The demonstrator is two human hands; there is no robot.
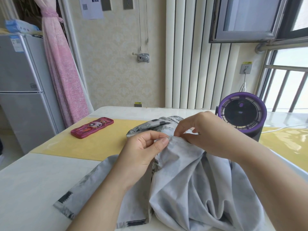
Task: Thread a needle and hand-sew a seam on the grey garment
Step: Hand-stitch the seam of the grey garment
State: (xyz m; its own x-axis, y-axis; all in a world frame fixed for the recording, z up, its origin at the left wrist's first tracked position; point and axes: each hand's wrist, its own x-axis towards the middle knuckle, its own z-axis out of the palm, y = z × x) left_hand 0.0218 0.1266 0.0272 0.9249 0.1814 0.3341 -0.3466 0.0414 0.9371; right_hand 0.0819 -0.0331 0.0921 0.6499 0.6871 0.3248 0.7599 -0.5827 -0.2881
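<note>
The grey garment (186, 180) lies bunched on the table, its top edge lifted between both hands. My left hand (143, 150) pinches the raised fabric edge between thumb and forefinger, and a thin needle (162, 137) shows just above the thumb tip. My right hand (200, 130) comes in from the right, fingers curled, pinching the same fabric edge close beside the left thumb. The thread is too fine to make out.
A red phone case (92, 127) lies on the yellow table mat (100, 147) at the left. A purple and black fan (243, 112) stands at the back right, its white cable running right. The white table (30, 189) ends at the left; a fridge (21, 90) stands beyond.
</note>
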